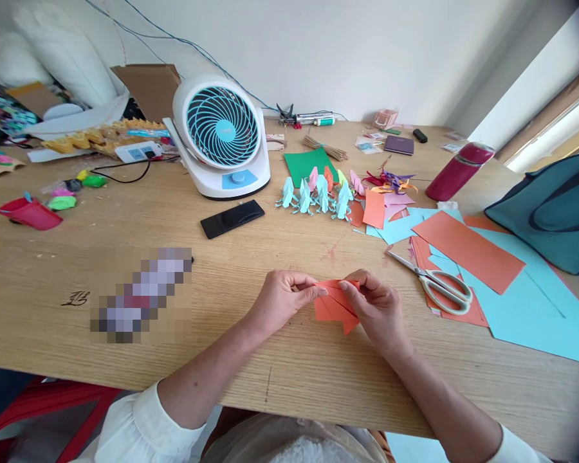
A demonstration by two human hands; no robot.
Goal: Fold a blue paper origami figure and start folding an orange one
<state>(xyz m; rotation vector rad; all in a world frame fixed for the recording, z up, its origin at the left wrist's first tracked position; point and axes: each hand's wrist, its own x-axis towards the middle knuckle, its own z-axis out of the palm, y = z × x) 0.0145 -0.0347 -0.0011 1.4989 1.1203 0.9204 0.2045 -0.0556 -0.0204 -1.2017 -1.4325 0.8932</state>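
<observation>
A small piece of orange paper [335,305] with creases and an uneven lower edge is held just above the table. Its left upper corner is pinched between the thumb and fingers of my left hand [287,297]. At the other upper corner, my right hand [374,308] grips it the same way, thumb on top. Closest to my right hand lie scissors [446,290] with pale handles, resting on orange and light blue sheets. Beyond my hands stand several small folded paper figures [322,193], mostly light blue, with a few pink, orange and yellow-green ones behind.
A white fan [222,138] stands at the back, with a black phone [232,218] before it. On the right are a large light blue sheet [531,315], an orange sheet [468,247], a magenta flask [459,170] and a teal bag [554,212]. A red bucket [31,212] sits left.
</observation>
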